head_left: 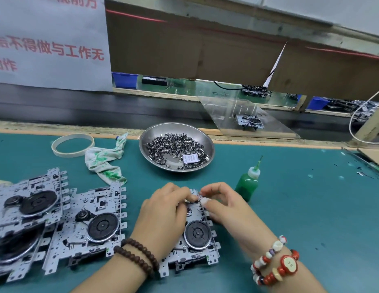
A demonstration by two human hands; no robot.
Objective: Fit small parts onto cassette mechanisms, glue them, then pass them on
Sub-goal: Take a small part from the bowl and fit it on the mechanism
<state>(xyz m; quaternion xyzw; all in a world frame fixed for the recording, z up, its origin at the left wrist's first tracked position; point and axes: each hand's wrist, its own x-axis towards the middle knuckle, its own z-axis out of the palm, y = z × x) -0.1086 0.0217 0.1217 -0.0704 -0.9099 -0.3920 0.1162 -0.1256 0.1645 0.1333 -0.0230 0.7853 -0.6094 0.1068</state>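
A metal cassette mechanism (195, 235) with a black flywheel lies on the green mat in front of me. My left hand (163, 212) lies over its left side, fingers curled onto its top edge. At the far top edge my right hand (220, 201) pinches with taped fingertips; whatever small part it holds is hidden. A steel bowl (207, 142) with several small dark metal parts stands behind. A green glue bottle (247, 185) with a nozzle stands upright just right of my right hand.
Three more mechanisms (89, 225) are stacked overlapping at the left. A stained rag (104, 161) and a tape ring (72, 144) lie at the back left. Beyond the mat's edge, another mechanism (250, 122) sits under a clear sheet on the belt.
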